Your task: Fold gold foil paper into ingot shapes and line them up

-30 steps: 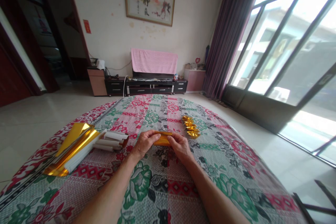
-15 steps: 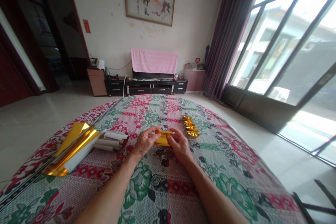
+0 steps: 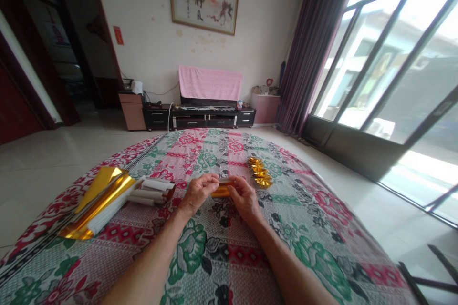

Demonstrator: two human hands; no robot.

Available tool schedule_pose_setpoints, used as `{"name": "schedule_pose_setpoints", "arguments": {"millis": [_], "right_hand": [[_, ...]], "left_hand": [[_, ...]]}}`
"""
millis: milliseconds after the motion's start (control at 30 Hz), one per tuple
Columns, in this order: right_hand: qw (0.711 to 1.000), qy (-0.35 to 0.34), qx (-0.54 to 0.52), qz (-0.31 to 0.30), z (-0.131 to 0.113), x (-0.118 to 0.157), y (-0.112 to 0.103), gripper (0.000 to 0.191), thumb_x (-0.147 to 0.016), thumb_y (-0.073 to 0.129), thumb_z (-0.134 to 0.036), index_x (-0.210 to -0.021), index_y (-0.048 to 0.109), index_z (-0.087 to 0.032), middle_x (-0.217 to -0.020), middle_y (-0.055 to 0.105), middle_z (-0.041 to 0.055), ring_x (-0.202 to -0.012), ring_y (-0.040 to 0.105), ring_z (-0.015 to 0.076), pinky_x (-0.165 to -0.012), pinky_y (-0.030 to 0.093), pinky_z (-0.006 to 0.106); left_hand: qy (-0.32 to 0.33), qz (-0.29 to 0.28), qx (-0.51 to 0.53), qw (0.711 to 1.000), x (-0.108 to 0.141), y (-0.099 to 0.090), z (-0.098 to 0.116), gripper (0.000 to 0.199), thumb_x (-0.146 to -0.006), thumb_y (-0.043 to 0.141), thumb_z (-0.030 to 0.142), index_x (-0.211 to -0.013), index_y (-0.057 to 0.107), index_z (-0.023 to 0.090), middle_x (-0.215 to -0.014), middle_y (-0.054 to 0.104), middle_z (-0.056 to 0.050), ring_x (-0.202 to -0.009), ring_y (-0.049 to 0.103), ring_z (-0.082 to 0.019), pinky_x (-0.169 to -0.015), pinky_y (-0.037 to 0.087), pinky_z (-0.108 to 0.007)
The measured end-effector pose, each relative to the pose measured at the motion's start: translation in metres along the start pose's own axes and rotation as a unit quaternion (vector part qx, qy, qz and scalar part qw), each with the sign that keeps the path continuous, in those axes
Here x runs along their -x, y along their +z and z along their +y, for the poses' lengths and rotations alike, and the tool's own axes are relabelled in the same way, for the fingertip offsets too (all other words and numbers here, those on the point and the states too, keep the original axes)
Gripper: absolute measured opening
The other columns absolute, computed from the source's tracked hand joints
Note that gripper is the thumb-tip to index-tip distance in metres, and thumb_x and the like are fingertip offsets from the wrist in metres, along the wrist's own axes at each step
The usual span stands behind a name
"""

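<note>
A small folded piece of gold foil paper (image 3: 221,192) is between my two hands, above the middle of the cloth-covered table. My left hand (image 3: 199,193) is closed, pinching its left edge between thumb and fingers. On the other side my right hand (image 3: 245,197) grips the right end, thumb in front. A greyish strip shows along the paper's upper edge. Beyond my right hand stands a row of folded gold foil pieces (image 3: 260,172). To the left lie a stack of gold foil sheets (image 3: 107,200) and several white-backed rolled papers (image 3: 152,191).
A patterned tablecloth (image 3: 207,267) in red, green and grey covers the round table. Past it stands a low black cabinet (image 3: 203,120) with a pink cloth (image 3: 211,83) above. Dark stool legs (image 3: 429,276) show at lower right, near glass doors (image 3: 375,71).
The gold paper has tilted or folded over, showing a greyish upper strip and a darker gold front. My left fingers have curled in closer; both hands stay in nearly the same place.
</note>
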State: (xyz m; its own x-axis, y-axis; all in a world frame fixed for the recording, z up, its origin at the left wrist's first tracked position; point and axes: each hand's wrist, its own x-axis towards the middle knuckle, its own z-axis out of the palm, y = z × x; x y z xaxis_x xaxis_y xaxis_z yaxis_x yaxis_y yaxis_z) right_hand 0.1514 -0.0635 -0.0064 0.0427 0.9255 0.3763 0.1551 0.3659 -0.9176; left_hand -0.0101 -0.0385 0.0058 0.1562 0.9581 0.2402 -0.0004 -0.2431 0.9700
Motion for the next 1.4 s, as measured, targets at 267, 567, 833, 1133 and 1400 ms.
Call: {"name": "schedule_pose_setpoints", "arguments": {"millis": [267, 567, 833, 1133, 1400], "right_hand": [[1.000, 0.004, -0.011, 0.009, -0.013, 0.001, 0.000, 0.019, -0.074, 0.057, -0.035, -0.079, 0.060, -0.017, -0.066, 0.058, -0.0008, -0.056, 0.050, 0.0108, -0.053, 0.040, 0.021], [0.994, 0.036, -0.101, 0.005, -0.004, -0.001, 0.002, 0.025, -0.073, 0.060, -0.037, -0.087, 0.055, -0.017, -0.076, 0.062, 0.0006, -0.065, 0.058, 0.0129, -0.063, 0.048, 0.024], [0.995, 0.036, -0.096, -0.006, -0.001, -0.001, -0.001, 0.036, -0.075, 0.057, -0.039, -0.103, 0.050, -0.018, -0.078, 0.063, 0.0013, -0.065, 0.059, 0.0133, -0.061, 0.048, 0.024], [0.998, 0.027, -0.062, 0.007, 0.001, -0.001, 0.000, 0.030, -0.074, 0.058, -0.042, -0.090, 0.054, -0.017, -0.064, 0.053, -0.0025, -0.052, 0.047, 0.0084, -0.049, 0.039, 0.019], [0.997, 0.036, -0.074, 0.015, -0.003, -0.001, 0.002, 0.029, -0.071, 0.060, -0.041, -0.086, 0.054, -0.017, -0.057, 0.048, -0.0042, -0.047, 0.040, 0.0067, -0.043, 0.034, 0.018]], "left_hand": [[-0.035, 0.006, -0.011, 0.999, 0.001, 0.001, -0.002, 0.018, -0.064, 0.064, 0.031, -0.072, 0.067, 0.016, -0.066, 0.065, 0.000, -0.060, 0.055, -0.013, -0.059, 0.040, -0.023], [-0.037, -0.001, 0.031, 0.999, 0.000, 0.003, -0.004, 0.020, -0.064, 0.065, 0.028, -0.078, 0.065, 0.015, -0.065, 0.064, 0.001, -0.059, 0.056, -0.012, -0.060, 0.043, -0.022], [-0.023, 0.007, 0.004, 1.000, 0.000, 0.004, 0.001, 0.017, -0.063, 0.063, 0.026, -0.075, 0.066, 0.015, -0.065, 0.064, 0.001, -0.061, 0.056, -0.012, -0.059, 0.043, -0.022], [-0.022, -0.011, -0.011, 1.000, 0.002, 0.003, 0.000, 0.019, -0.064, 0.061, 0.028, -0.077, 0.065, 0.015, -0.056, 0.058, 0.003, -0.051, 0.049, -0.009, -0.051, 0.038, -0.020], [-0.017, -0.014, -0.015, 1.000, 0.000, 0.003, -0.004, 0.019, -0.065, 0.059, 0.027, -0.078, 0.065, 0.014, -0.053, 0.054, 0.004, -0.047, 0.046, -0.008, -0.048, 0.036, -0.019]]}}
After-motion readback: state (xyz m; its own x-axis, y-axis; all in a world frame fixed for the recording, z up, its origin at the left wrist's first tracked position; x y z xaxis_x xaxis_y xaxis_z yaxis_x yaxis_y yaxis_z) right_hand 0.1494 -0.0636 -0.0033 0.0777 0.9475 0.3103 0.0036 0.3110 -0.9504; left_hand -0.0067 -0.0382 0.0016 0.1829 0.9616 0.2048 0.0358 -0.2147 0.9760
